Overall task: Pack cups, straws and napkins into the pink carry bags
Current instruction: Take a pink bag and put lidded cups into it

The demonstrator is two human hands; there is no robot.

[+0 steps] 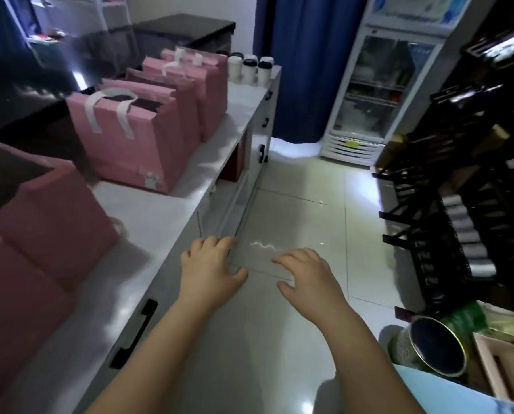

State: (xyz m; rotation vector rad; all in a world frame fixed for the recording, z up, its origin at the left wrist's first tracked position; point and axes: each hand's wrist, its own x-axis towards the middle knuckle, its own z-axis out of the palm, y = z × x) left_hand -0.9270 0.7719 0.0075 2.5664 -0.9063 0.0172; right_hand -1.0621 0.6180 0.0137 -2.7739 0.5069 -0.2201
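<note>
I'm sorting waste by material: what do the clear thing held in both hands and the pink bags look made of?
The clear sheet, pinched by the left hand and right hand, looks like thin glossy plastic film: floor tiles show through and a glint crosses it. The pink bags look like matte paper, judging by their crisp folds.

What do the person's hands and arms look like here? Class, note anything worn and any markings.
The left hand and right hand are bare: no gloves, rings, watch or bracelet in sight. Both forearms are uncovered down to the bottom edge, with no sleeve or marking showing. The light blue cloth beside the right forearm, bottom right, may be the person's clothing.
</note>
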